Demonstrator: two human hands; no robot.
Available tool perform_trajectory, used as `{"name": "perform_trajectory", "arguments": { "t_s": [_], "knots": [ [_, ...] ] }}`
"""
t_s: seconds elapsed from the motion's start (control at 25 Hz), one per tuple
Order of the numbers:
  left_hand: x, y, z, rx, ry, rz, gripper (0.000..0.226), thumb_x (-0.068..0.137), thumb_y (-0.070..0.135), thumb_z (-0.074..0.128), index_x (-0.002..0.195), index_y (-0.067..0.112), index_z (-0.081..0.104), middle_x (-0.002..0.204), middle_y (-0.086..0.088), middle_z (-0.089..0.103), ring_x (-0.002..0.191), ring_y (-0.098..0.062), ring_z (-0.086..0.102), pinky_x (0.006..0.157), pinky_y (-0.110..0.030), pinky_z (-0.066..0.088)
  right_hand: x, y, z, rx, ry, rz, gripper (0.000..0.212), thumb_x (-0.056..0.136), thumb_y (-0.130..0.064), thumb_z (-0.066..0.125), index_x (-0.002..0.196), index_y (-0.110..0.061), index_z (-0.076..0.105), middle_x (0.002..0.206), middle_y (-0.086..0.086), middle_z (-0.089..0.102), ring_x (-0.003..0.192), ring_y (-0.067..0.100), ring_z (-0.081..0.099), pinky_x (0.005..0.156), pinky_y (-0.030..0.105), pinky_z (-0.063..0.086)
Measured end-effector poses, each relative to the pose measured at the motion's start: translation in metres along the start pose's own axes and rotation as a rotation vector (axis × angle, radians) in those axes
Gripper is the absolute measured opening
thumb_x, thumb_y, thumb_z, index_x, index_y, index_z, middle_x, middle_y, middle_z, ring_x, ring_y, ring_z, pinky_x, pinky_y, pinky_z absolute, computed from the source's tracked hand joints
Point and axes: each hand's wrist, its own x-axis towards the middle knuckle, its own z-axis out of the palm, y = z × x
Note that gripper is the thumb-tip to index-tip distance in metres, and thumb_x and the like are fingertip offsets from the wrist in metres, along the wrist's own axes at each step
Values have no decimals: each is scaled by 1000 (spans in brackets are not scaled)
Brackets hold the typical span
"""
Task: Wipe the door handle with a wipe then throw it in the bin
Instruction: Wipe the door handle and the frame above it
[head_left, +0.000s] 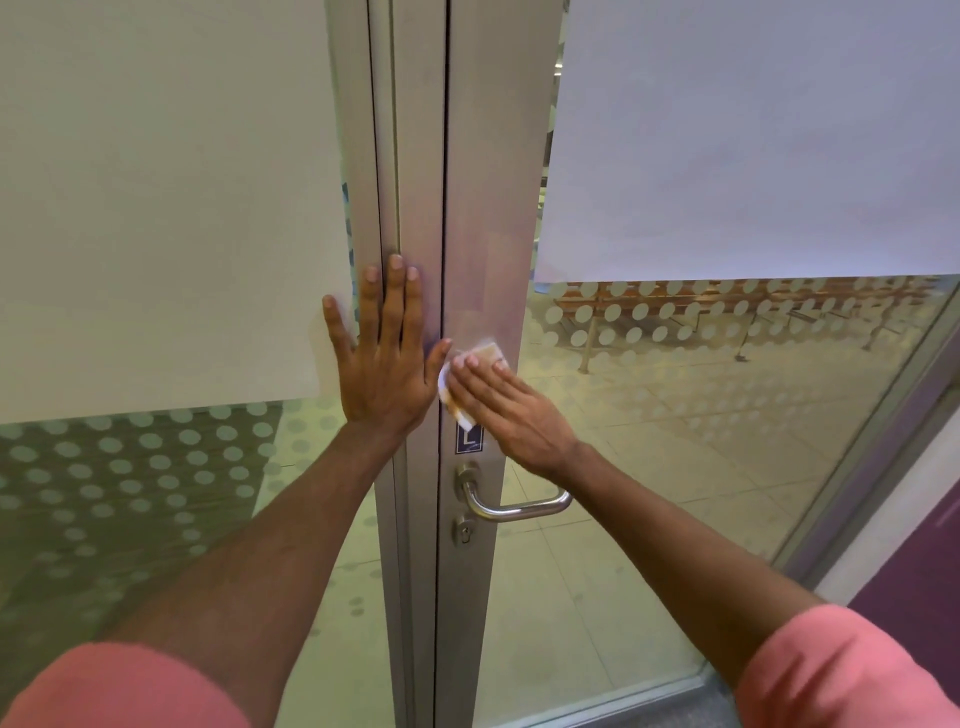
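Right hand (511, 410) lies flat, grip open, pressing a wipe (467, 382) on the door frame (485, 234) above the door handle (511, 506). Left hand (387, 353) is spread open on the neighbouring frame.

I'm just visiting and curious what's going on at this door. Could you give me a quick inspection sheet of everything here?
Surface: metal door frame between frosted glass panels, shut as far as can be seen.
Job's things: wipe pressed flat on the frame above the door handle; the handle is untouched; a keyhole sits below it. No bin in view.
Clutter: a small sticker on the frame, partly covered by the wipe.
Hands: left hand flat and open against the frame; right hand flat on the wipe.
Cables: nothing seen.
Surroundings: benches and a tiled floor beyond the dotted glass.
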Motion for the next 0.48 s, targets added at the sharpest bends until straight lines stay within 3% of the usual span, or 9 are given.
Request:
{"name": "perform_trajectory", "arguments": {
  "t_s": [0.12, 0.32, 0.48],
  "knots": [
    [-2, 0, 0, -9, -8, 1, 70, 102, 55, 16, 152, 14, -12, 161, -3, -18, 146, -20, -18, 115, -53, -13, -31, -11, 15, -6, -39, 9, 70, 90, 0, 37, 151, -10, 4, 160, 8, -3, 148, 20, 0, 122, 35, 3],
    [-1, 1, -1, -13, -21, -8, 70, 102, 55, 14, 152, 14, -13, 157, -1, -27, 146, -20, -18, 115, -53, -14, 14, -19, 2, 104, 201, 356, 77, 87, 4, 48, 150, -9, 4, 159, 4, -15, 148, 19, -1, 122, 36, 9],
    [-1, 1, -1, 3, -17, -18, 72, 101, 57, 14, 151, 14, -14, 156, -1, -28, 146, -19, -20, 115, -52, -15, 51, -32, -3, 109, 285, 354, 73, 91, 0, 54, 148, -7, 8, 157, 10, 1, 147, 21, 3, 121, 39, 15]
  ]
}}
